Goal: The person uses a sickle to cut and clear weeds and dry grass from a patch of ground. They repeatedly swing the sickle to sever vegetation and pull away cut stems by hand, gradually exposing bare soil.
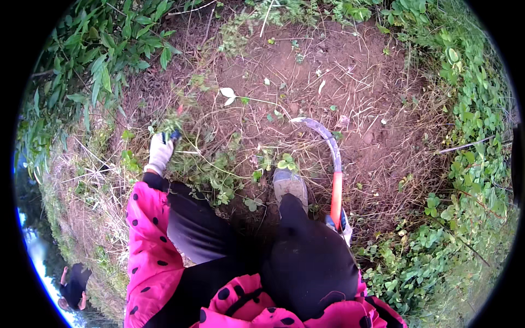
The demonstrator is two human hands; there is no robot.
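Note:
My left hand (162,150), in a white work glove with dark fingers, is closed round a bunch of pulled weeds (183,112) at the left. The weeds' leafy ends stick out above the glove and blur a little. My right hand (340,223), also gloved, is beside my right knee and partly hidden by it. It grips the orange handle of a sickle (336,191). The sickle's grey curved blade points up and left, its tip close to a thin stem with pale leaves (228,96) on the soil.
Bare brown soil (372,71) with dry stalks spreads ahead. Leafy bushes (120,44) stand at the upper left, and green creepers (465,158) line the right. My shoe (290,183) is planted among low weeds (221,175). Another person (75,284) is at the far lower left.

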